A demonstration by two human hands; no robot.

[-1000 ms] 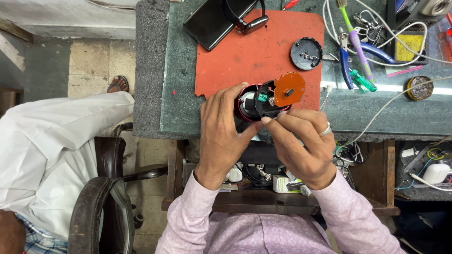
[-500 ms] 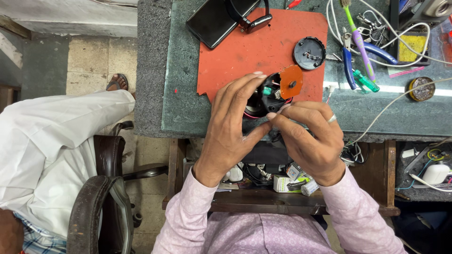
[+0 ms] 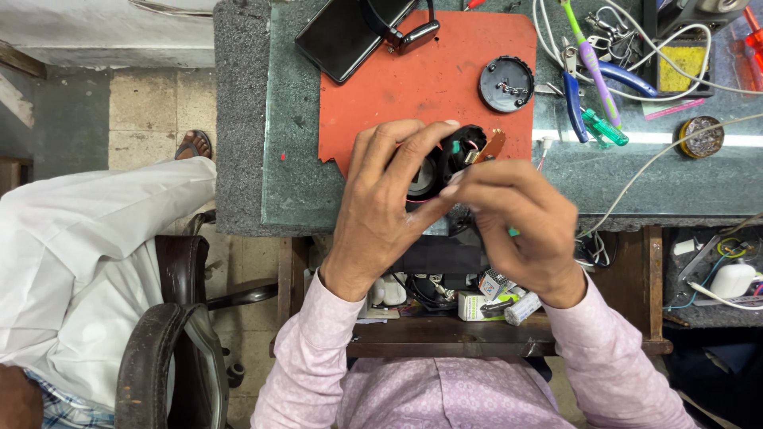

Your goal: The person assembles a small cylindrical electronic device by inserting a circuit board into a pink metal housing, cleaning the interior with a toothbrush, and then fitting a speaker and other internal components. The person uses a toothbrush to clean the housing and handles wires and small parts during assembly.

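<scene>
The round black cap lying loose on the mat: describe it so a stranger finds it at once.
Start at the orange-red mat on the grey bench. Near its upper right corner lies the round black cap, beyond both hands. Unlike the flat rectangular phone nearby, it is a small disc with tiny parts inside.

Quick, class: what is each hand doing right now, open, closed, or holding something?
Left hand: closed around the round black device, holding it above the red mat.
Right hand: fingers pinched at the device's open side; whether they grip anything cannot be told.

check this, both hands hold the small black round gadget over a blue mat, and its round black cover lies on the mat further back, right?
Not quite: the mat is orange-red, not blue, as the head view shows. Both the left hand and right hand do hold the black round gadget, and the round cover lies further back.
</scene>
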